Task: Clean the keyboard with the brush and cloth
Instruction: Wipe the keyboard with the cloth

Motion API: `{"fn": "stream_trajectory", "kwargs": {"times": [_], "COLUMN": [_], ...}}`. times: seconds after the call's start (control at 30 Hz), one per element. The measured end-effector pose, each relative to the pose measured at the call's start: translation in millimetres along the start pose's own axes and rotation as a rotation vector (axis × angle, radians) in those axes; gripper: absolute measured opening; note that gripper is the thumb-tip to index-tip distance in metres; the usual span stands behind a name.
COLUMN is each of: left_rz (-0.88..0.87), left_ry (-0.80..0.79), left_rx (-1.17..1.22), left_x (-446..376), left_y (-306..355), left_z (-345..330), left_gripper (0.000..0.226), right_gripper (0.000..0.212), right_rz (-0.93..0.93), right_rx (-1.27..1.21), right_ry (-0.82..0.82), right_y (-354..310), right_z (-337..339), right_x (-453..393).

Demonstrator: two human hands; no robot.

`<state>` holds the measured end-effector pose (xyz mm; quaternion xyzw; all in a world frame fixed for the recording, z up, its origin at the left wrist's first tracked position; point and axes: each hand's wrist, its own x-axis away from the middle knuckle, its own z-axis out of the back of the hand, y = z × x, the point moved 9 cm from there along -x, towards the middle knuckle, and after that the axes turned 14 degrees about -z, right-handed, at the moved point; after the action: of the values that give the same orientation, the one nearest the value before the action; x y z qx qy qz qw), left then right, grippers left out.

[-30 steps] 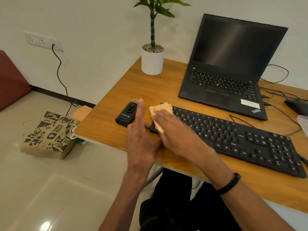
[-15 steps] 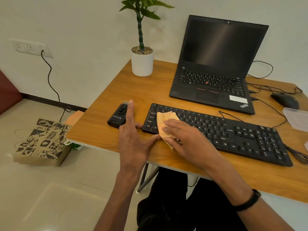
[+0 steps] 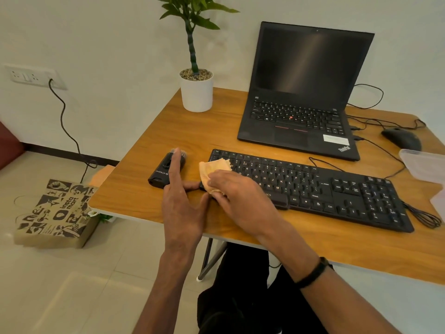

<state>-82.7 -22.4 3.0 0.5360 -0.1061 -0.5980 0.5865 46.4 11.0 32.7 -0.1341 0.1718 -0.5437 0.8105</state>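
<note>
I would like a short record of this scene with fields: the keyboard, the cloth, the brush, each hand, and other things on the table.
keyboard: black wired keyboard, flat on the wooden table
cloth: small orange cloth, pressed on the keyboard's left end
brush: black brush tool, lying left of the keyboard, bristles away from the person
right hand: right hand holds the cloth against the keys
left hand: left hand, fingers straight, at the keyboard's left edge, holds nothing
others: open black laptop, white plant pot, black mouse
</note>
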Motion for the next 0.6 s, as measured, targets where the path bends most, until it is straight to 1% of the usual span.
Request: {"fn": "stream_trajectory", "kwargs": {"times": [0.13, 0.23, 0.43, 0.6], "left_rz": [-0.018, -0.034, -0.038, -0.045], "left_ry": [0.008, 0.012, -0.003, -0.01], "left_rx": [-0.013, -0.017, -0.014, -0.016], "left_x": [-0.9, -1.3, -0.5, 0.5], "left_y": [1.7, 2.2, 1.9, 6.0], "left_z": [2.1, 1.2, 0.5, -0.7], "left_gripper": [0.117, 0.119, 0.114, 0.117], "right_gripper": [0.036, 0.036, 0.039, 0.039], "right_rz": [0.008, -0.028, -0.114, -0.159], "right_rx": [0.009, 0.025, 0.032, 0.061], "right_ry": [0.01, 0.028, 0.155, 0.231], "right_y": [11.1, 39.9, 104.7, 134.7], "right_z": [6.2, 15.3, 56.8, 77.6], "right_x": [13.6, 37.0, 90.2, 118.3]}}
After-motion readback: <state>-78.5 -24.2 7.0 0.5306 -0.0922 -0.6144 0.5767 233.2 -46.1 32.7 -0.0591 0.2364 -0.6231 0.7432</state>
